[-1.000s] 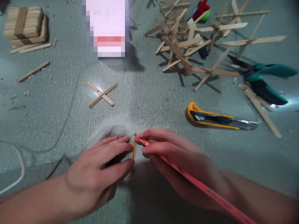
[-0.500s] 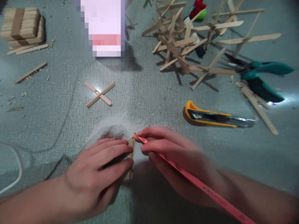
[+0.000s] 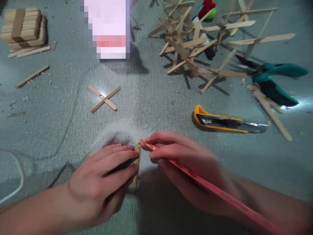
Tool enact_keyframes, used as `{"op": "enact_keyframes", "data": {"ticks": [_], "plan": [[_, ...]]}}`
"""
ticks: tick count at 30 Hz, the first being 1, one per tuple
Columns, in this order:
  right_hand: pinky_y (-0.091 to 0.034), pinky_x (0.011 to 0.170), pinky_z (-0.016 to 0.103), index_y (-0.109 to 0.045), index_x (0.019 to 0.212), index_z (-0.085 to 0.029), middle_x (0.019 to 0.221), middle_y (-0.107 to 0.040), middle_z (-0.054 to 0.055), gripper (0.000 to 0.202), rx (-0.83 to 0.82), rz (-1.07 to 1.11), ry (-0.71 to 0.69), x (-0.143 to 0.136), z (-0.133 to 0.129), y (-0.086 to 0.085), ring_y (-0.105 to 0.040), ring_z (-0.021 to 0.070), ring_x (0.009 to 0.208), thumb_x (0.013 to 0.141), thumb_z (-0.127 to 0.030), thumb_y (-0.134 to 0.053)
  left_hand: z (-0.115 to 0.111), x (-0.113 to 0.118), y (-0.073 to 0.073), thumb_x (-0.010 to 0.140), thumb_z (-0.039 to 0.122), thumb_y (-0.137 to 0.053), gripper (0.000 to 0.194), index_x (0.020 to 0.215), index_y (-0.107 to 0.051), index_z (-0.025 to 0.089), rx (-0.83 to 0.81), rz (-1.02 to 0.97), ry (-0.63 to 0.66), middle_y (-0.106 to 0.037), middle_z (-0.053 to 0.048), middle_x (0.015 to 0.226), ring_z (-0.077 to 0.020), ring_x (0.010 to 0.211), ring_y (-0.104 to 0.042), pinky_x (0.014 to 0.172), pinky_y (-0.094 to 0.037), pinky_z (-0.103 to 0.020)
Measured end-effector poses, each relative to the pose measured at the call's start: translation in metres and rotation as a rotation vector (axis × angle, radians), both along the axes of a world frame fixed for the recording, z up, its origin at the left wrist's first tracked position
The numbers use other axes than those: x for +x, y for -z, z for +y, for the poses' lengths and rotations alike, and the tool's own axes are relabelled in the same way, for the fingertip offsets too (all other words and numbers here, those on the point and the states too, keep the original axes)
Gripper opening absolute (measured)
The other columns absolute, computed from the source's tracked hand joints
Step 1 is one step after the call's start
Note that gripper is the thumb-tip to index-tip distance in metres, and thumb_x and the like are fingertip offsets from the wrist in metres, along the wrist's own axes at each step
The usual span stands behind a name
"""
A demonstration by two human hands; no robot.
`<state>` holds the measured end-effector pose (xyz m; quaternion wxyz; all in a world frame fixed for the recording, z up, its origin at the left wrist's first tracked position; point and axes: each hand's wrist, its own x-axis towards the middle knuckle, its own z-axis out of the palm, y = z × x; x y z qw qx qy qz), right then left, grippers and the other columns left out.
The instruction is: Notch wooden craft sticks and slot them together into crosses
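My left hand presses its fingertips on a narrow wooden stick that lies upright in the view, its lower part partly hidden by the fingers. Gripped between the thumb and fingers of my right hand is a long red pencil. Its dark tip rests at the far end of the stick. Beyond my hands two wooden sticks form a cross on the table. A yellow utility knife lies to the right of the cross, past my right hand.
At the back right is a tangle of crossed sticks. Green-handled pliers lie at the right, near loose sticks. Bundled sticks sit at the back left. A blurred white object stands at the back; a white cable curves at the left edge.
The rear part of the pencil has swung a little to the right and up, with my right hand shifting slightly. My left hand stays on the stick.
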<state>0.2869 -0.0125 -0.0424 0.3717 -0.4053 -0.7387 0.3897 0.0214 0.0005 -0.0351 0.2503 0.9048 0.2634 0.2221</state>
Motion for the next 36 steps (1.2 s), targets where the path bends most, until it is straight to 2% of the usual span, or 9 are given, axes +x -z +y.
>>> {"op": "enact_keyframes", "data": {"ticks": [5, 11, 19, 26, 36], "plan": [[-0.065, 0.082, 0.027, -0.067, 0.105, -0.025, 0.107, -0.075, 0.004, 0.028, -0.006, 0.077, 0.044, -0.002, 0.000, -0.004, -0.077, 0.0149, 0.092, 0.092, 0.000, -0.063, 0.002, -0.001, -0.001, 0.098, 0.010, -0.060, 0.033, 0.129, -0.073, 0.012, -0.013, 0.012, 0.012, -0.076, -0.015, 0.138, -0.0250, 0.134, -0.070, 0.118, -0.061, -0.043], [-0.058, 0.062, 0.024, -0.061, 0.090, -0.025, 0.086, -0.071, 0.000, 0.026, -0.070, 0.054, 0.058, -0.008, -0.002, -0.009, -0.069, 0.0129, 0.071, 0.085, -0.001, -0.063, 0.000, -0.001, 0.000, 0.097, 0.010, -0.060, 0.033, 0.128, -0.073, 0.012, -0.018, 0.002, 0.006, -0.074, -0.015, 0.139, -0.0246, 0.136, -0.069, 0.122, -0.057, -0.041], [-0.046, 0.053, 0.022, -0.048, 0.080, -0.025, 0.079, -0.067, -0.003, 0.028, -0.073, 0.017, 0.048, -0.010, -0.005, -0.005, -0.060, 0.0094, 0.061, 0.086, -0.002, -0.063, -0.002, -0.001, -0.002, 0.099, 0.011, -0.059, 0.033, 0.130, -0.071, 0.009, 0.008, 0.049, 0.026, -0.072, -0.014, 0.142, -0.0225, 0.142, -0.064, 0.129, -0.048, -0.035], [-0.049, 0.053, 0.024, -0.046, 0.078, -0.027, 0.079, -0.067, -0.002, 0.030, -0.048, -0.016, -0.003, -0.009, -0.002, -0.005, -0.061, 0.0118, 0.061, 0.086, -0.004, -0.063, 0.000, 0.001, -0.004, 0.103, 0.013, -0.057, 0.030, 0.128, -0.072, 0.011, 0.005, 0.069, 0.030, -0.074, -0.013, 0.140, -0.0210, 0.140, -0.066, 0.127, -0.050, -0.034], [-0.047, 0.053, 0.024, -0.044, 0.079, -0.026, 0.079, -0.068, -0.002, 0.029, -0.052, -0.013, -0.012, -0.009, -0.002, -0.002, -0.060, 0.0106, 0.062, 0.090, -0.005, -0.062, 0.000, 0.000, -0.004, 0.103, 0.014, -0.058, 0.028, 0.126, -0.073, 0.011, 0.017, 0.055, 0.028, -0.075, -0.013, 0.137, -0.0202, 0.137, -0.067, 0.127, -0.049, -0.033]]}}
